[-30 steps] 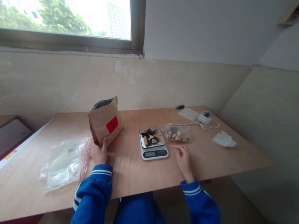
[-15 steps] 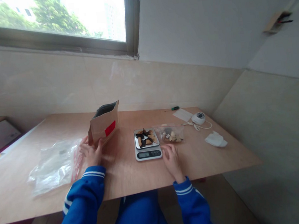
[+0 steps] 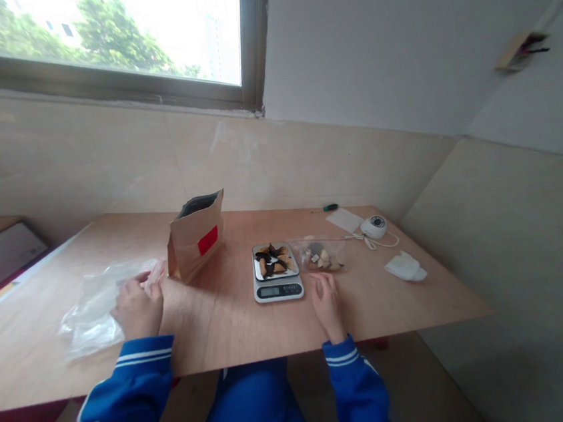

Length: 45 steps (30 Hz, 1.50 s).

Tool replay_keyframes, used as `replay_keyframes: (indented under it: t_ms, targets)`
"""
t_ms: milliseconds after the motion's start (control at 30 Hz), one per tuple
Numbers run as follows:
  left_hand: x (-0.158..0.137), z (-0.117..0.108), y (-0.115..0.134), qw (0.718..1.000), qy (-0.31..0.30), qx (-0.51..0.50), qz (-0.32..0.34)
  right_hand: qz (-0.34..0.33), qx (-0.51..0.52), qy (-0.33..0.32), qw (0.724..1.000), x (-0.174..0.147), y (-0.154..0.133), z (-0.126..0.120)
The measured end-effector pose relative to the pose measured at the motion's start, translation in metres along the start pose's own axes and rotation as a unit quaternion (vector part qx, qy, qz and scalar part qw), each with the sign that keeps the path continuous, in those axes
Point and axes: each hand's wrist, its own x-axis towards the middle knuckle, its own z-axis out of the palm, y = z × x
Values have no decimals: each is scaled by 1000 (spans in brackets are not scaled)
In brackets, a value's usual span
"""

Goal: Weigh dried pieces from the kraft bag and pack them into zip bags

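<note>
My left hand [image 3: 139, 308] is over the clear plastic zip bags [image 3: 93, 308] on the left, its fingers closed at their red-lined edge; the exact grip is partly hidden. To its right stands an upright brown paper pouch [image 3: 195, 243] with a red label and its top open. Dark-and-tan dried slices, like mushroom [image 3: 274, 260], lie on the plate of a small white digital scale [image 3: 278, 292]. Just right of the scale, my right hand [image 3: 327, 297] rests on the table, fingers loosely extended and holding nothing. Behind it lies a clear zip bag with pale pieces [image 3: 324, 257].
At the back right are a green-handled screwdriver [image 3: 330, 207], a white card [image 3: 345, 220] and a white dome camera [image 3: 374, 227] with its cable. A crumpled white tissue [image 3: 405, 266] lies on the right of the wooden table [image 3: 235, 340]. A wall runs along the back.
My left hand has left the paper pouch and moved left and nearer to me, onto the plastic bags. My right hand has shifted slightly away from the scale.
</note>
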Motion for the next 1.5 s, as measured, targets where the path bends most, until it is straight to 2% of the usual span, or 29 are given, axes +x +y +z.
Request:
replay_keyframes:
  t_ms: [100, 167, 300, 400, 500, 567, 633, 700, 800, 867, 967, 1167, 1233, 1333, 1400, 1500]
  targets:
    - [5, -12, -25, 998, -59, 8, -24, 6, 2, -4, 1000, 0, 0, -1]
    - [9, -15, -37, 995, -98, 2, -14, 5, 1, 2, 1000, 0, -1, 0]
    - [14, -23, -38, 993, -115, -18, -27, 0, 10, 14, 1000, 0, -1, -1]
    - [8, -38, -20, 996, -82, -33, -24, 2, 20, 16, 1000, 2, -1, -4]
    - [-15, -53, 5, 999, 9, -35, -9, -4, 47, 15, 999, 3, -11, -8]
    - [-39, -59, 24, 996, 66, -57, 4, -6, 78, 9, 997, 0, -32, -10]
    - [-66, -59, 43, 991, 71, -99, 53, -4, 130, -11, 991, -5, -66, -10]
    - [-92, -56, 60, 977, -8, -172, 129, -7, 212, -69, 975, -12, -106, -7]
    - [-120, -50, 83, 935, -139, -265, 189, 1, 287, -187, 940, -19, -157, 2]
    - [-130, -48, 93, 907, -171, -313, 225, 25, 327, -214, 920, -20, -175, 7]
    - [-129, -46, 96, 889, -163, -308, 297, 60, 381, -214, 897, -18, -179, 9]
    - [-108, -28, 79, 872, -90, -172, 450, 128, 455, -247, 846, -12, -164, 7]
    - [-104, -18, 79, 866, -44, -174, 467, 137, 449, -255, 845, -9, -163, 8]
    - [-101, -4, 83, 854, 24, -218, 472, 112, 413, -257, 866, -5, -164, 7]
    - [-99, 1, 87, 843, 33, -244, 477, 100, 393, -266, 875, -1, -164, 5]
    - [-96, 5, 92, 839, 24, -261, 477, 105, 387, -290, 869, 6, -157, 3]
